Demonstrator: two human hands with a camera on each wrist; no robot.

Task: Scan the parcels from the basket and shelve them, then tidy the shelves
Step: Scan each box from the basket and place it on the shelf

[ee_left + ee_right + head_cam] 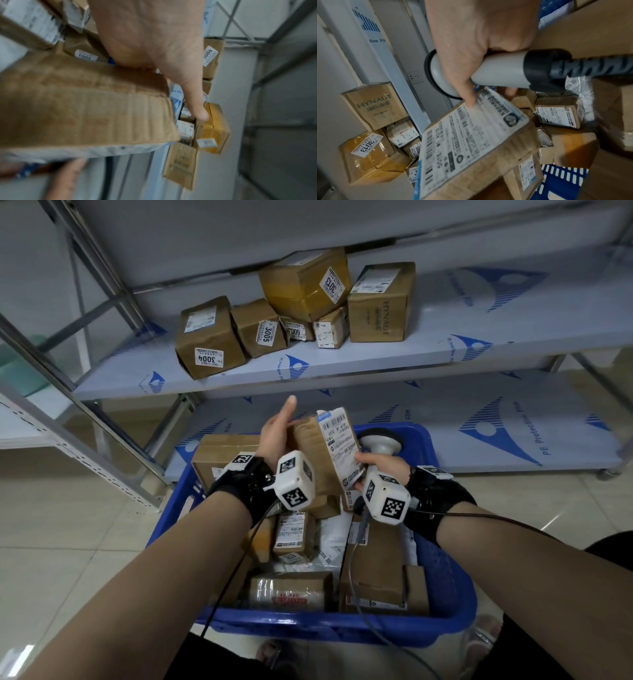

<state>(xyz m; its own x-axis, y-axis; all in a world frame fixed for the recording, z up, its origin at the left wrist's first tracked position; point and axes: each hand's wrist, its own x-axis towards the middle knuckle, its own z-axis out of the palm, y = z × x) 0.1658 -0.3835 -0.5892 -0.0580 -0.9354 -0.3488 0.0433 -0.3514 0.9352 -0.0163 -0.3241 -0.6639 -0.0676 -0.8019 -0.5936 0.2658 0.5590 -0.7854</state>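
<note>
1. Left hand: pressed against the left side of a brown parcel, thumb straight and raised; the fingers are hidden behind the parcel in every view, so its hold cannot be told.
2. Right hand: curled round the grey handle of a scanner; the right wrist view alone shows its thumb touching the parcel's white label.
3. Parcel: held tilted above the blue basket, which holds more parcels.
4. Shelf: six brown boxes; stickers 3004, 3005, 3013 read from the head view.
5. Left wrist view: blurred.
</note>
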